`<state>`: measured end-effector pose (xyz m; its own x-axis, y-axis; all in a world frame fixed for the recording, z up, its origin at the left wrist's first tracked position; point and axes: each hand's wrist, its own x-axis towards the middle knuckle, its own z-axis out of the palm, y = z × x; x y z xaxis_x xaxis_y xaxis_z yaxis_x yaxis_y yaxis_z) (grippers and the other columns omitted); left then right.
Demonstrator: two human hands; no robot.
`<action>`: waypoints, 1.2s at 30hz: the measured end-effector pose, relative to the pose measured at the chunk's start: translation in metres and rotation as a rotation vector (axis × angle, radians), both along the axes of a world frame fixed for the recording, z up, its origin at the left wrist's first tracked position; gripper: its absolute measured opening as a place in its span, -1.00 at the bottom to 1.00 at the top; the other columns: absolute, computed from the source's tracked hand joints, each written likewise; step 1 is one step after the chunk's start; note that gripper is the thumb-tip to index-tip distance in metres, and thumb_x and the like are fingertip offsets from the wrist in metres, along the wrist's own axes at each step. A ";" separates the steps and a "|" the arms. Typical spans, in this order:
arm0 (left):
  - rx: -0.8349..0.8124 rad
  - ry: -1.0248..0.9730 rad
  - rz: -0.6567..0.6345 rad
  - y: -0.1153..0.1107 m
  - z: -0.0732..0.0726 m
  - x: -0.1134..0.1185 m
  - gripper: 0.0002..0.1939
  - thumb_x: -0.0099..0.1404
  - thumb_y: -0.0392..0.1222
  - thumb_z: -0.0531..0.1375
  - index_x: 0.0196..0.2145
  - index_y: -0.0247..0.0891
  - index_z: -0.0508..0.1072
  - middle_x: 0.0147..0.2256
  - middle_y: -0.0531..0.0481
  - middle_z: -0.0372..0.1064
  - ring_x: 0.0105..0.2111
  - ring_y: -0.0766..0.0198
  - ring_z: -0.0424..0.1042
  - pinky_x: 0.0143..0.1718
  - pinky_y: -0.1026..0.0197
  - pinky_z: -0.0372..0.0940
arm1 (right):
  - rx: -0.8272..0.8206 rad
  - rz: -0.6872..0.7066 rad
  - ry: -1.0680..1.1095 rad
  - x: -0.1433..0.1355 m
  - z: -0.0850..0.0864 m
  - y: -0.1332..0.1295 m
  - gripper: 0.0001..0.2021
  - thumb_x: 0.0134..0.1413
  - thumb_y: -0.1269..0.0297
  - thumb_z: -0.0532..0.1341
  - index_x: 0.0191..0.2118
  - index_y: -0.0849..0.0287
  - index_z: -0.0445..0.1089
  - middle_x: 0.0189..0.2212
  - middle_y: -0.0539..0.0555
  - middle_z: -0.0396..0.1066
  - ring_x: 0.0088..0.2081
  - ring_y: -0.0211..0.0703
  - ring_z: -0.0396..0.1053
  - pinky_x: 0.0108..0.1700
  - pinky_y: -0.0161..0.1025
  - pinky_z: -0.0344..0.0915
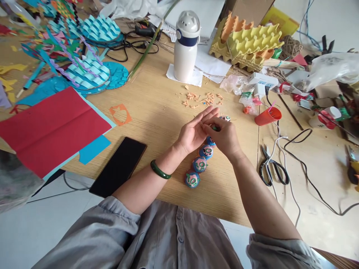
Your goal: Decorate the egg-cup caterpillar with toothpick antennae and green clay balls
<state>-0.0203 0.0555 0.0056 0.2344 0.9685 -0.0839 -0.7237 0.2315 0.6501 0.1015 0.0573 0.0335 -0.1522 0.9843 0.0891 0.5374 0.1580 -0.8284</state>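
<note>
Several round blue pieces with pink and green decoration, the nearest one (pixel 192 179) close to the table's front edge, form a slanting row on the wooden table. Over the row's far part my two hands meet. My left hand (pixel 194 133) is palm up with its fingers stretched out; thin strands seem to lie by its thumb. My right hand (pixel 223 136) is closed, its fingertips pinched together against the left palm; what they pinch is too small to name. Both hands partly hide the upper pieces of the row.
Orange shavings (pixel 193 96) lie beyond the hands, before a white bottle (pixel 185 52). A black phone (pixel 119 166) and red sheet (pixel 56 130) are left; scissors (pixel 272 168), cables and a red cup (pixel 268 116) are right. Egg trays (pixel 249 43) stand behind.
</note>
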 end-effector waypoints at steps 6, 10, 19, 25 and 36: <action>-0.083 -0.112 -0.061 -0.002 0.002 0.001 -0.59 0.55 -0.19 -0.10 0.01 -0.24 0.53 0.14 -0.04 0.48 0.30 0.21 0.31 0.30 0.08 0.24 | -0.080 -0.040 0.139 0.003 0.003 -0.001 -0.89 -0.05 0.37 0.28 -0.54 0.21 0.43 -0.64 -0.09 0.27 -0.54 -0.36 0.11 -0.48 -0.30 0.01; -0.145 -0.230 -0.088 -0.004 0.004 -0.001 -0.57 0.55 -0.10 -0.05 0.00 -0.37 0.54 0.11 -0.15 0.51 0.29 0.16 0.33 0.29 0.13 0.23 | -0.127 -0.104 0.239 0.006 0.003 -0.002 -0.83 -0.09 0.31 0.30 -0.59 0.20 0.36 -0.71 -0.14 0.12 -0.60 -0.41 -0.03 -0.53 -0.31 -0.10; -0.177 -0.143 -0.011 -0.004 -0.002 0.005 -0.76 0.42 -0.33 0.13 -0.22 -0.36 0.64 -0.03 -0.19 0.59 0.21 0.09 0.42 0.27 0.10 0.24 | -0.264 -0.147 0.340 0.003 0.006 -0.001 -0.78 -0.13 0.14 0.36 -0.50 0.20 0.43 -0.71 -0.17 0.08 -0.63 -0.43 -0.04 -0.58 -0.32 -0.13; -0.201 -0.150 -0.015 -0.002 0.003 0.002 -0.73 0.44 -0.33 0.10 -0.21 -0.39 0.62 -0.12 -0.15 0.60 0.03 0.23 0.53 0.14 0.21 0.31 | -0.191 -0.080 0.224 0.006 0.014 0.005 -0.83 -0.07 0.26 0.32 -0.54 0.20 0.39 -0.67 -0.12 0.19 -0.61 -0.44 0.03 -0.57 -0.34 -0.07; -0.093 0.640 0.170 0.008 -0.015 0.000 -0.83 0.24 -0.33 0.22 -0.24 -0.32 0.60 -0.65 0.23 0.02 -0.62 0.46 0.02 -0.54 0.33 0.01 | -0.123 -0.182 0.009 0.032 0.026 0.036 -0.91 -0.03 0.40 0.26 -0.51 0.21 0.44 -0.59 0.04 0.45 -0.62 -0.34 0.19 -0.56 -0.27 0.07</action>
